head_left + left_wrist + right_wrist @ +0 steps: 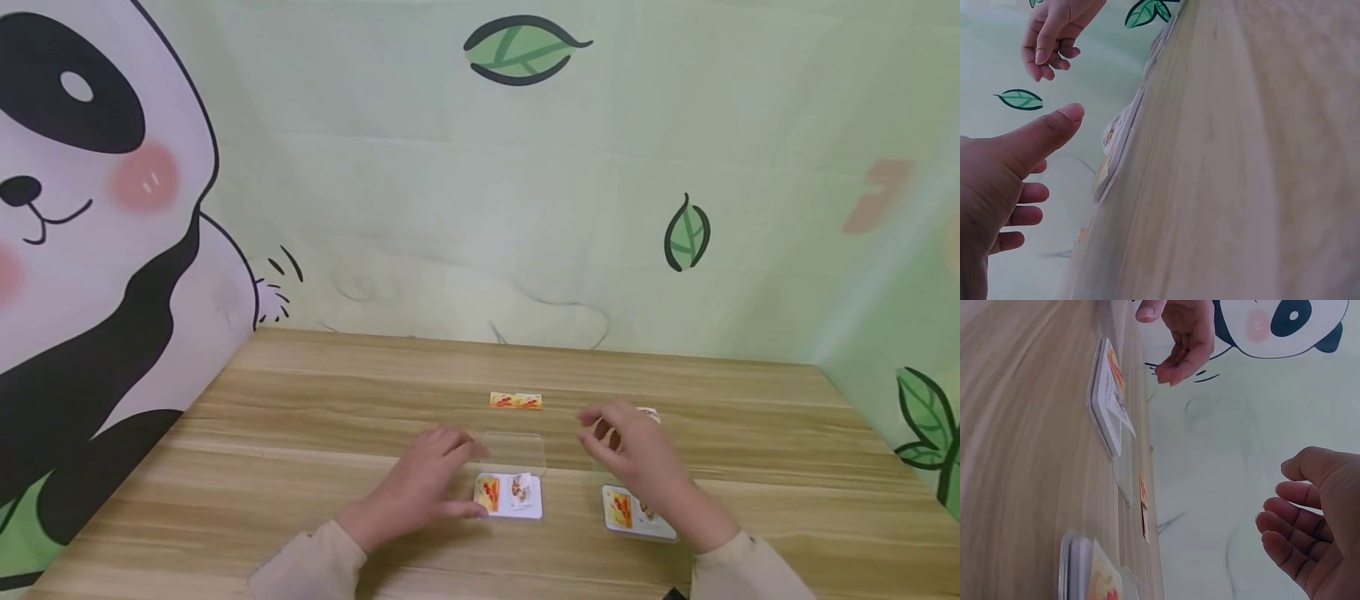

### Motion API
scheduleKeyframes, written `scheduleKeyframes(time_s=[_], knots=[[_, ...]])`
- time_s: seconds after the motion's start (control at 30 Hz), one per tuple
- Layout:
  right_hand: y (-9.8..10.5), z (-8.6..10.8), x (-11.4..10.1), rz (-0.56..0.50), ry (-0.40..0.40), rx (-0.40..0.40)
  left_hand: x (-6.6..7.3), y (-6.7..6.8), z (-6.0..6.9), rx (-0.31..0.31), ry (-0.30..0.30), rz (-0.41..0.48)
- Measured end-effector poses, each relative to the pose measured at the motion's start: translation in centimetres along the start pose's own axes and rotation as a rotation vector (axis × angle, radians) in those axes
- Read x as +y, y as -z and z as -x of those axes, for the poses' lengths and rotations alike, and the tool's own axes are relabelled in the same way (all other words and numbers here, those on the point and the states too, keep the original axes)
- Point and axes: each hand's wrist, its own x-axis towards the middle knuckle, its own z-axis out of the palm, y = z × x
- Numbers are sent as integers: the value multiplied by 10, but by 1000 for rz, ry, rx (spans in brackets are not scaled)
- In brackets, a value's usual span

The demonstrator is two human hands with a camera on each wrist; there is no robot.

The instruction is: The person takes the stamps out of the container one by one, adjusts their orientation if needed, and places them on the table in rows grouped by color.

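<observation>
My left hand (423, 483) hovers beside a flat white case (530, 508), thumb near its left edge, fingers relaxed and empty. An orange-yellow sticker (488, 493) and a white picture sticker (520, 491) lie on that case; in the right wrist view the white sticker's (1119, 406) edge lifts off the surface. A clear plastic lid (513, 452) extends behind it. My right hand (633, 450), fingers loosely bent and holding nothing, is raised above a second white case (637, 527) bearing similar stickers, partly hidden by that hand and wrist.
A strip of orange stickers (516, 401) lies farther back on the wooden table (337, 400). Part of a white printed piece (649, 413) shows behind my right hand. A wall cloth (420, 192) with a panda and leaves rises at the table's back edge.
</observation>
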Motion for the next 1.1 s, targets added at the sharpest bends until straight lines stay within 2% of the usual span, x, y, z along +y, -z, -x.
scheduleKeyframes(time_s=[0.3,0.53,0.7,1.1], knots=[[-13,-2,-12,-46,24,-44,-1,-5,2,9,-6,-16],[-24,-4,-19,-96,67,-73,0,-9,3,-30,19,5],[-31,-7,-22,-97,92,-105,0,-12,5,-32,35,11],[-49,-8,-35,-123,97,-195,-4,-18,7,-53,59,48]])
